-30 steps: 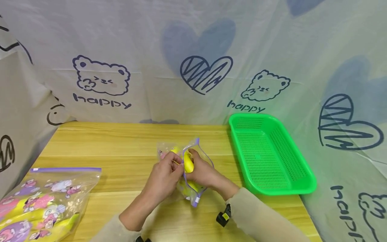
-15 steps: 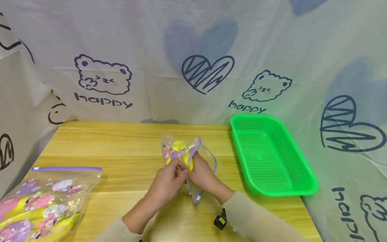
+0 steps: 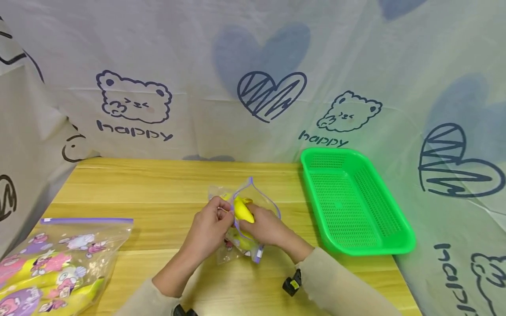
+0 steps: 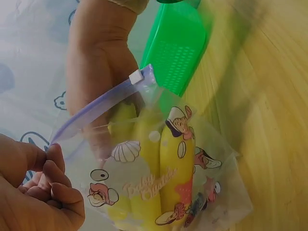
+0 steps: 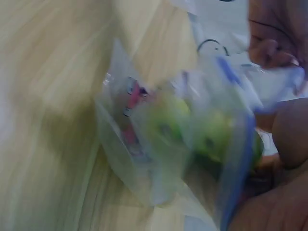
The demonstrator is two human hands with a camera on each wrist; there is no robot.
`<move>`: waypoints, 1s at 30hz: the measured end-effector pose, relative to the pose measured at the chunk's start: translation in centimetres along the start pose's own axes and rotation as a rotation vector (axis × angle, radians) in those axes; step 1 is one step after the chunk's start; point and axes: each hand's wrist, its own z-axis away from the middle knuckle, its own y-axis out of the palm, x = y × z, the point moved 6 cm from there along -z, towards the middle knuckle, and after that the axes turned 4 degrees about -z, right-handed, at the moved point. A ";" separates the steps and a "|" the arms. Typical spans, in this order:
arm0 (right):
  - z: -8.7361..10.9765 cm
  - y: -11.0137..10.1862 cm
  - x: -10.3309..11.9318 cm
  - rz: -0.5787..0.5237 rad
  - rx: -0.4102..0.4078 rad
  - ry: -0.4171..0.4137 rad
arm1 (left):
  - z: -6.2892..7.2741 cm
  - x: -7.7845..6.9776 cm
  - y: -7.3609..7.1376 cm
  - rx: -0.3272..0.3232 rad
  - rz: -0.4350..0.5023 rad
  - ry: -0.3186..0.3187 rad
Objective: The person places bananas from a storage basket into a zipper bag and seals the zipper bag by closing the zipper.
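In the head view a clear printed zip bag (image 3: 237, 252) with a purple rim stands at mid-table, its mouth spread. My left hand (image 3: 209, 226) pinches the rim on its left side. Reaching into the mouth, my right hand (image 3: 269, 226) grips a yellow banana (image 3: 243, 210), which shows at the opening. Several bananas (image 4: 175, 163) sit in the bag in the left wrist view, and a white slider (image 4: 136, 77) is at one end of the rim. The right wrist view is blurred; the right fingertips are partly hidden by the bag.
A second printed zip bag (image 3: 99, 250) with bananas inside lies at the table's left front. On the right stands a green perforated basket (image 3: 337, 206). A printed cloth (image 3: 197, 118) hangs behind the wooden table (image 3: 166, 184).
Half a second ago my right hand was deeper in the bag; now it has drawn back with the banana showing at the mouth. My left hand and the rim have shifted slightly left.
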 end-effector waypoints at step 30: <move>4.2 -4.8 -1.0 -0.222 -0.322 0.066 | -0.8 -0.3 -2.8 -0.035 0.015 -0.033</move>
